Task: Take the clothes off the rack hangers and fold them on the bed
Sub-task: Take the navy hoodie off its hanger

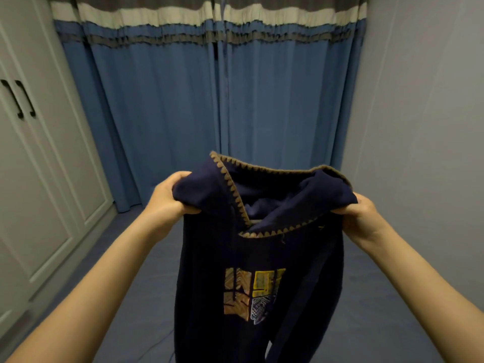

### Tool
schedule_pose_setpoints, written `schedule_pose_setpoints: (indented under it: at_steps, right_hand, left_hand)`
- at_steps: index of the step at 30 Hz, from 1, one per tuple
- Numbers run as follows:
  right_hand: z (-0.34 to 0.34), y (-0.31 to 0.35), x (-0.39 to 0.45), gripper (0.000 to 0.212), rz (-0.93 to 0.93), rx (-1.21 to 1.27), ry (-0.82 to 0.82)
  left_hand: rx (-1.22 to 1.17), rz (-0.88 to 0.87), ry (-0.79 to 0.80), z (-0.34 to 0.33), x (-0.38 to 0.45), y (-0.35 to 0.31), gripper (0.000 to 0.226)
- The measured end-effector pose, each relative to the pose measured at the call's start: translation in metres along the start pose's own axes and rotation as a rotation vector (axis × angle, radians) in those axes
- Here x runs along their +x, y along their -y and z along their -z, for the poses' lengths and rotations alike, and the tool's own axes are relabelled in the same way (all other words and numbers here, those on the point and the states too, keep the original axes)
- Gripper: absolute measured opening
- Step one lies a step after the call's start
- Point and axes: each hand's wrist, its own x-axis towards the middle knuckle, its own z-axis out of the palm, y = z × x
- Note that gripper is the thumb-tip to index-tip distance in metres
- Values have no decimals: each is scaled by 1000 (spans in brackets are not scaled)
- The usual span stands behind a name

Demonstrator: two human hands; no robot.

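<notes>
A dark navy hooded top (262,252) with a tan zigzag trim along the hood and a yellow-and-orange patch print on the chest hangs in the air over the bed (136,297). My left hand (167,195) grips its left shoulder and my right hand (362,216) grips its right shoulder, both arms stretched forward. The hood flops open between my hands. The garment's lower part drops out of view at the bottom edge. No rack or hanger is in view.
The grey-blue bed sheet fills the floor of the view. A white wardrobe (39,166) with black handles runs along the left. Blue curtains (209,100) close off the far end, and a plain wall (419,127) stands on the right.
</notes>
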Motion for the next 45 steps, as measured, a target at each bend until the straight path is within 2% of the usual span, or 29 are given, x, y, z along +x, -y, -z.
schedule_pose_setpoints:
  at_steps: [3, 6, 8, 12, 16, 19, 24, 29, 38, 41, 43, 45]
  right_hand:
    - [8, 12, -18, 43, 38, -74, 2]
    - [12, 22, -34, 30, 77, -166, 33]
    - [14, 25, -40, 30, 74, -223, 39]
    - [18, 21, -37, 28, 4, -311, 14]
    - [23, -3, -15, 27, -99, -368, -63]
    - [30, -36, 13, 29, -202, -428, -127]
    - [48, -120, 76, 26, -358, -609, -202]
    - [72, -241, 160, 17, -506, -766, -247]
    - [113, -388, 275, 9, -601, -851, -321]
    - [117, -420, 307, 13, -595, -838, -334]
    - [121, -445, 335, 7, -559, -837, -407]
    - [126, -460, 356, 31, -512, -833, -512]
  left_hand:
    - [-25, -37, -67, -7, -23, -15, 64]
    - [-83, -20, -139, -8, -45, -16, 57]
    - [-108, -17, -178, -7, -57, -14, 53]
    - [-43, -62, -150, -7, -66, -5, 64]
    - [13, -3, -62, -12, -49, 27, 61]
    - [54, 67, 3, -22, -27, 70, 63]
    - [126, 233, 84, -50, 26, 179, 60]
    - [153, 486, 163, -86, 96, 325, 56]
    - [162, 685, 99, -130, 183, 488, 49]
    - [134, 809, 57, -144, 209, 522, 50]
    - [82, 850, 13, -154, 231, 549, 55]
    - [-58, 830, -113, -159, 252, 566, 64]
